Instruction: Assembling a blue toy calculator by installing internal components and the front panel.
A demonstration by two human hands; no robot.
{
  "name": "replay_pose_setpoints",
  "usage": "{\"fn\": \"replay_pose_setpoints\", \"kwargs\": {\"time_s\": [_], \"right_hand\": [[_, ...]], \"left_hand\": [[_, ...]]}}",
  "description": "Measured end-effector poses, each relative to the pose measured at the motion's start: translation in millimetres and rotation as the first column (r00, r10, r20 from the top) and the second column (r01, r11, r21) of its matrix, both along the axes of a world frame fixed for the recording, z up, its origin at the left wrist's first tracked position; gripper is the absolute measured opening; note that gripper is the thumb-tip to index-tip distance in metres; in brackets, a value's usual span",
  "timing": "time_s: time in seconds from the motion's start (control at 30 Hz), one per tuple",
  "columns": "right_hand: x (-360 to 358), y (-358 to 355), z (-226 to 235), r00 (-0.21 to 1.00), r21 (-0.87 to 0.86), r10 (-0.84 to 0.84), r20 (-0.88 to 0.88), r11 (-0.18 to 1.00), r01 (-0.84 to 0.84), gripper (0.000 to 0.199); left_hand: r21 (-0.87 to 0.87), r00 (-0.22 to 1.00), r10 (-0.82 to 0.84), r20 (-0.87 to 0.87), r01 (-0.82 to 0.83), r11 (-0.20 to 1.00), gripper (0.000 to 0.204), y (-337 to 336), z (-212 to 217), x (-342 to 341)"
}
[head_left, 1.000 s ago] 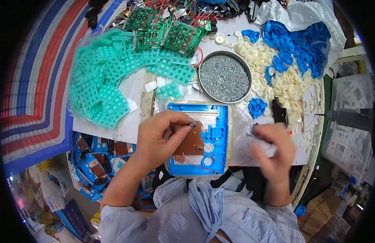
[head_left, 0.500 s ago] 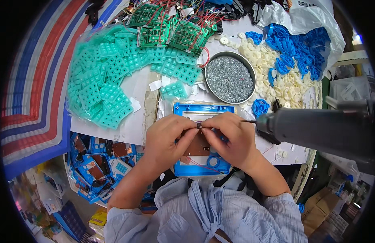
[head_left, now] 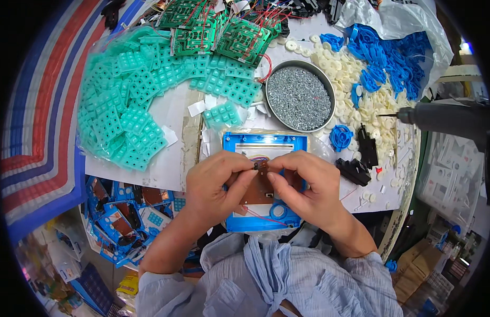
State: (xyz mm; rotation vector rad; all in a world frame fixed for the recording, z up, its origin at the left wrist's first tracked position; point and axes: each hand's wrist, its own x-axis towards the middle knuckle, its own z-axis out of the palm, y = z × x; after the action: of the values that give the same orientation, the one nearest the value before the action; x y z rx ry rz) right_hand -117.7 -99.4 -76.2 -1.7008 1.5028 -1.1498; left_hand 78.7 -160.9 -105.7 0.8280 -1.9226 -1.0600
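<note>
A blue plastic casing (head_left: 227, 141) lies in front of me, with a brown circuit board (head_left: 250, 196) and thin wires inside it. Over its middle, my left hand (head_left: 216, 179) pinches a small dark part (head_left: 256, 166) between thumb and forefinger. My right hand (head_left: 311, 182) faces it, thumb and forefinger nearly together at the board's upper edge; whatever is between those fingertips is too small to make out. Coloured wires (head_left: 260, 158) run just above the fingertips. A white ring-shaped opening (head_left: 278, 211) shows at the casing's lower right.
Behind the casing stands a round metal bowl (head_left: 330, 94) of screws. Teal keypads (head_left: 134, 121) and green circuit boards (head_left: 245, 39) are heaped left. White discs (head_left: 340, 74), blue parts (head_left: 393, 58) and black parts (head_left: 353, 172) lie right, under a hanging electric screwdriver (head_left: 446, 116). Assembled blue casings (head_left: 123, 222) sit lower left.
The electric screwdriver has swung up and right, away from my right hand, uncovering the black parts. My fingertips have parted slightly, my left hand keeping the small dark part.
</note>
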Motion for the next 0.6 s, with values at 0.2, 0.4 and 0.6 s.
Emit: {"fn": "replay_pose_setpoints", "kwargs": {"time_s": [0.2,0.4,0.6], "right_hand": [[1.7,-0.5,-3.8,0.999,-0.042,0.047,-0.015,0.998,-0.048,0.019],[2.5,-1.0,1.3,0.999,-0.007,0.026,0.019,1.000,-0.025,0.022],[6.4,2.0,-0.2,0.999,-0.040,0.037,0.011,0.999,-0.037,0.025]], "left_hand": [[0.065,1.000,-0.001,-0.005,0.001,0.998,0.010,0.0,0.7,0.8],[0.089,1.000,0.006,-0.001,-0.006,0.996,0.010,0.4,-2.4,2.3],[0.111,1.000,0.016,-0.011,-0.015,0.994,0.009,1.0,-1.3,1.9]]}}
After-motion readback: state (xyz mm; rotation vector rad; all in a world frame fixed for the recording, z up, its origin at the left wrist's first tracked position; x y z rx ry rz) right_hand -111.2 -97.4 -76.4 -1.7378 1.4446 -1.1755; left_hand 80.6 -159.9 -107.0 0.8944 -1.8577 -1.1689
